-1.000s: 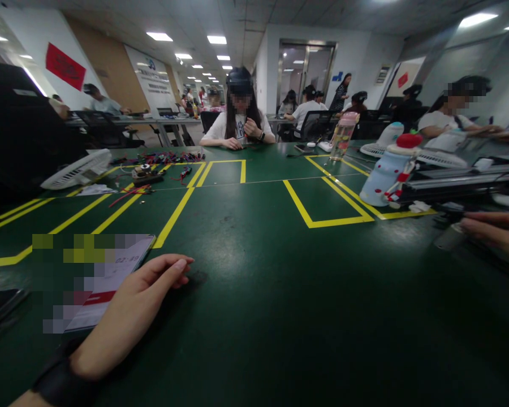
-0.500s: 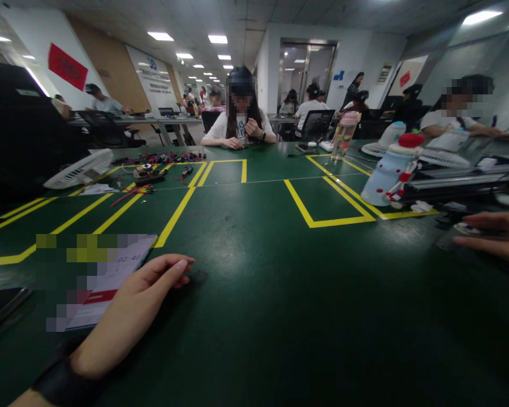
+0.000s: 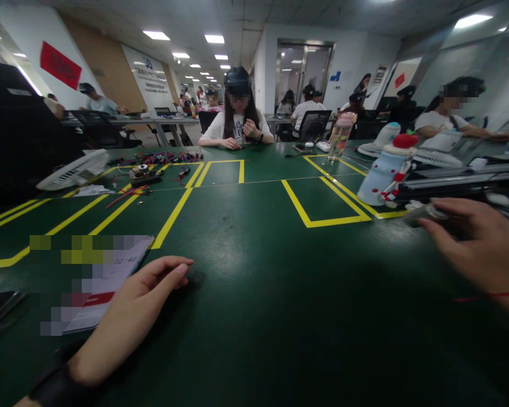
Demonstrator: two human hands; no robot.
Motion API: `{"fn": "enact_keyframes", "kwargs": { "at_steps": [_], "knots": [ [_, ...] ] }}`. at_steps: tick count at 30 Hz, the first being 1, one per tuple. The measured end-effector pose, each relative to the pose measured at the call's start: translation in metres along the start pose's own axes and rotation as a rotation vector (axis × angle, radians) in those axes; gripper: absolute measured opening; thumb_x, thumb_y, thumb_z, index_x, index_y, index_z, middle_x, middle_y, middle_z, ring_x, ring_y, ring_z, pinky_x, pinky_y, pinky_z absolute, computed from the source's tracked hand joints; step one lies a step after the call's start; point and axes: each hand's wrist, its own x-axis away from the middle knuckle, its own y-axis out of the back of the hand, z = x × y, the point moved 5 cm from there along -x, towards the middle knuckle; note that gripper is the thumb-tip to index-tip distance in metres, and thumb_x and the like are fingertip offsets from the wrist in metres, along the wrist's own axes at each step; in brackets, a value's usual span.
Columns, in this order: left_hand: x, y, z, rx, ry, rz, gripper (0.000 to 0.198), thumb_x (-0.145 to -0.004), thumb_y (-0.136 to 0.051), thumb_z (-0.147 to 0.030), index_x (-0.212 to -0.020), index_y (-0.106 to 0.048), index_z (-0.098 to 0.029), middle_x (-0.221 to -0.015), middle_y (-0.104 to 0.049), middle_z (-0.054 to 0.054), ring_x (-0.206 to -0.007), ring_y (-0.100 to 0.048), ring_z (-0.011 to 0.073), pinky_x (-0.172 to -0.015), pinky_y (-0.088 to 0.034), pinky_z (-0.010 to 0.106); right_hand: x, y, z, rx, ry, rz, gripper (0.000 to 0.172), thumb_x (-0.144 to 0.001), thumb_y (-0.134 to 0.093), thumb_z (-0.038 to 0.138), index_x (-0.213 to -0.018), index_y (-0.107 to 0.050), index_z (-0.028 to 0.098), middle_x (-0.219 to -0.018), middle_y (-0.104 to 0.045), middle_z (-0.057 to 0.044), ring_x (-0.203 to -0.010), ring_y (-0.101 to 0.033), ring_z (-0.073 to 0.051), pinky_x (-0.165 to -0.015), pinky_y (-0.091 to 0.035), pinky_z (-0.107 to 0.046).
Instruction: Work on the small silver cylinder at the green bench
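Observation:
My left hand (image 3: 156, 291) rests on the green table (image 3: 246, 305), its fingers loosely curled with the thumb against them. I see nothing between them. Beside it lies a device with a lit screen (image 3: 106, 305), partly covered by my hand and wrist. My right hand (image 3: 483, 243) is above the right side of the table. Its thumb and fingers grip a small grey translucent object (image 3: 424, 213) with a shiny part near the fingers; its kind cannot be made out. This object is near the base of a light blue bottle with a red top (image 3: 382, 172).
Yellow tape (image 3: 339, 221) marks areas on the table. Wires (image 3: 169, 158) and small parts lie at the back left beside a white fan (image 3: 74, 169). A clear bottle with a pink lid (image 3: 341, 135) stands at the back right. Across the table sits a person (image 3: 237, 121).
My right hand has come further into view, moving left and lifting the small grey object off the table's right side. My left hand has stayed nearly still. The view has shifted slightly.

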Motion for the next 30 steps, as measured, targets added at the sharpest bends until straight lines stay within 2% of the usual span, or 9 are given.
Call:
{"fn": "enact_keyframes", "kwargs": {
  "at_steps": [2, 6, 8, 10, 14, 18, 22, 26, 30],
  "knots": [
    [0.004, -0.004, -0.007, -0.036, -0.024, 0.003, 0.039, -0.087, -0.055, -0.056, -0.115, -0.062, -0.030, -0.102, -0.071, 0.001, -0.096, -0.066, 0.0240, -0.082, -0.051, 0.036, 0.007, -0.004, 0.059, -0.194, 0.228, 0.026, 0.037, -0.085, -0.062, 0.035, -0.118, -0.057, 0.019, -0.120, -0.060, -0.011, -0.114, -0.056, -0.020, -0.102, -0.044, -0.034],
    [0.016, -0.024, -0.039, -0.127, -0.232, 0.043, 0.033, -0.088, -0.057, -0.048, -0.116, -0.061, -0.030, -0.110, -0.068, 0.002, -0.100, -0.064, 0.0241, -0.086, -0.052, 0.037, 0.026, -0.018, 0.172, -0.664, 0.396, 0.374, 0.034, -0.087, -0.058, 0.022, -0.121, -0.052, 0.023, -0.124, -0.057, -0.005, -0.115, -0.055, -0.013, -0.098, -0.050, -0.028],
    [0.023, -0.040, -0.060, -0.148, -0.364, 0.107, 0.029, -0.089, -0.058, -0.041, -0.116, -0.062, -0.030, -0.113, -0.066, 0.003, -0.101, -0.063, 0.0235, -0.090, -0.051, 0.038, 0.034, -0.025, 0.213, -0.840, 0.424, 0.512, 0.034, -0.088, -0.056, 0.019, -0.121, -0.052, 0.023, -0.126, -0.055, -0.005, -0.116, -0.054, -0.011, -0.098, -0.050, -0.027],
    [0.027, -0.056, -0.078, -0.118, -0.438, 0.166, 0.028, -0.089, -0.058, -0.033, -0.117, -0.062, -0.030, -0.115, -0.066, 0.003, -0.102, -0.063, 0.0227, -0.092, -0.051, 0.038, 0.037, -0.030, 0.236, -0.949, 0.427, 0.564, 0.034, -0.087, -0.055, 0.018, -0.120, -0.053, 0.022, -0.125, -0.055, -0.006, -0.117, -0.053, -0.012, -0.101, -0.049, -0.029],
    [0.028, -0.080, -0.098, 0.023, -0.484, 0.284, 0.036, -0.086, -0.058, -0.022, -0.122, -0.059, -0.029, -0.116, -0.067, 0.005, -0.102, -0.064, 0.0221, -0.092, -0.052, 0.040, 0.038, -0.045, 0.240, -1.027, 0.273, 0.616, 0.039, -0.084, -0.060, 0.021, -0.122, -0.050, 0.022, -0.120, -0.057, -0.006, -0.109, -0.057, -0.014, -0.096, -0.051, -0.031],
    [0.029, -0.089, -0.101, 0.111, -0.509, 0.348, 0.040, -0.086, -0.061, -0.020, -0.124, -0.057, -0.030, -0.119, -0.067, 0.003, -0.102, -0.064, 0.0202, -0.094, -0.052, 0.039, 0.042, -0.053, 0.233, -1.044, 0.128, 0.680, 0.040, -0.082, -0.065, 0.026, -0.118, -0.050, 0.023, -0.110, -0.060, -0.004, -0.095, -0.061, -0.012, -0.084, -0.054, -0.028],
    [0.032, -0.087, -0.105, 0.122, -0.512, 0.306, 0.033, -0.089, -0.062, -0.028, -0.121, -0.061, -0.031, -0.116, -0.067, 0.002, -0.099, -0.063, 0.0191, -0.090, -0.052, 0.036, 0.044, -0.052, 0.237, -1.043, 0.151, 0.672, 0.033, -0.080, -0.066, 0.023, -0.111, -0.052, 0.022, -0.109, -0.060, -0.003, -0.097, -0.061, -0.012, -0.084, -0.053, -0.027],
    [0.032, -0.084, -0.118, 0.079, -0.529, 0.220, 0.017, -0.092, -0.058, -0.033, -0.099, -0.073, -0.029, -0.105, -0.068, 0.003, -0.098, -0.062, 0.0203, -0.085, -0.051, 0.035, 0.047, -0.057, 0.237, -1.015, 0.088, 0.695, 0.043, -0.076, -0.072, 0.032, -0.112, -0.050, 0.022, -0.104, -0.061, -0.004, -0.091, -0.062, -0.013, -0.079, -0.054, -0.029],
    [0.026, -0.078, -0.124, 0.094, -0.491, 0.158, 0.019, -0.091, -0.058, -0.033, -0.086, -0.075, -0.026, -0.092, -0.066, 0.002, -0.087, -0.063, 0.0181, -0.077, -0.050, 0.032, 0.049, -0.057, 0.238, -1.049, 0.078, 0.708, 0.049, -0.075, -0.073, 0.033, -0.113, -0.046, 0.021, -0.103, -0.061, -0.004, -0.092, -0.062, -0.012, -0.081, -0.054, -0.028]
  ]
}}
